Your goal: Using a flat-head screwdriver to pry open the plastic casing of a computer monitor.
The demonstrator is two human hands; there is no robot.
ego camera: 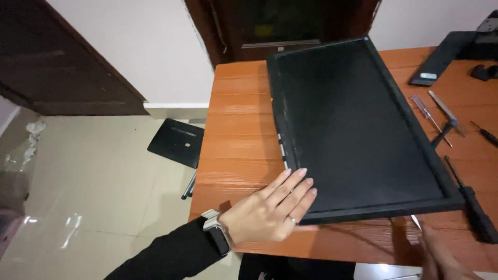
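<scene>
A large black flat monitor panel [358, 124] lies screen-up on an orange wooden table [238, 129]. My left hand [272, 207] rests flat with fingers together on the panel's near-left corner; a ring and a wristwatch show, with a black sleeve behind. My right hand [441, 256] sits at the bottom right below the panel's near edge, partly out of frame, with a thin pale tool tip [416, 222] poking up by its fingers toward the frame's edge.
Screwdrivers [430, 114] and a black-handled tool [474, 207] lie to the panel's right. A dark monitor stand [441, 57] sits at the far right. A black stool [176, 142] stands on the tiled floor left of the table.
</scene>
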